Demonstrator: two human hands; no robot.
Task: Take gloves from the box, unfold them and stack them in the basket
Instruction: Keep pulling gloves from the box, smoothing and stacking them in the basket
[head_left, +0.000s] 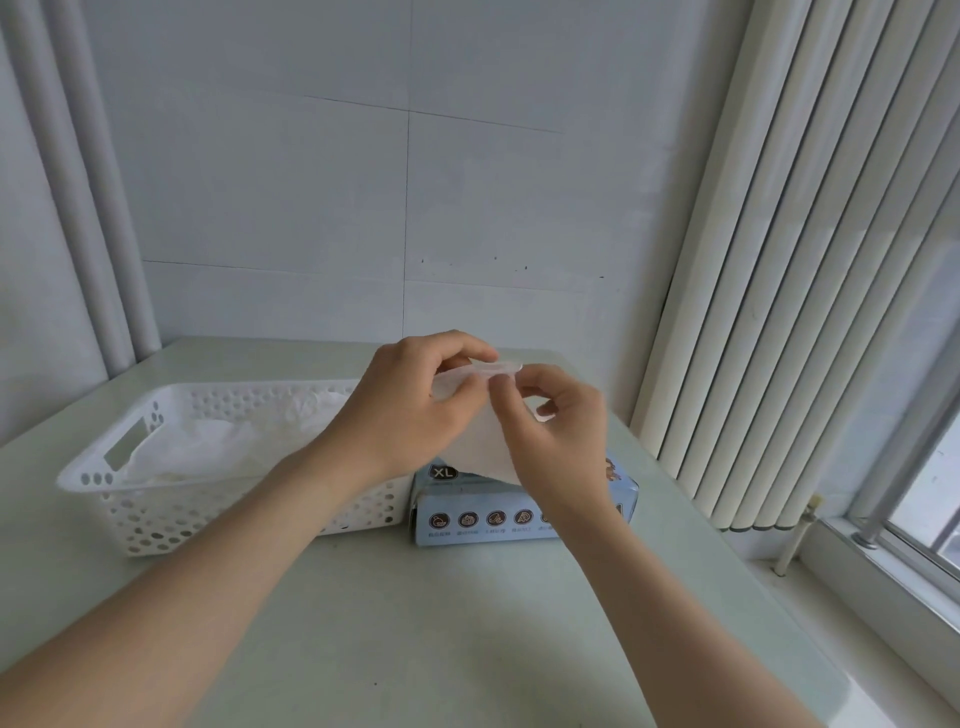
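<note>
A thin, see-through glove (485, 441) hangs in the air above the blue glove box (467, 512), which is marked XL. My left hand (410, 405) pinches the glove's top edge from the left. My right hand (558, 415) pinches the same edge from the right, fingertips close to the left hand's. The white perforated basket (98, 478) stands left of the box, touching it, with several pale gloves (218, 441) lying inside. My left forearm crosses in front of the basket's right end.
The pale green table (415, 623) reaches to a white wall behind. Vertical blinds (779, 260) and a window sill (883, 571) lie to the right. Two white pipes (88, 208) run up the left corner.
</note>
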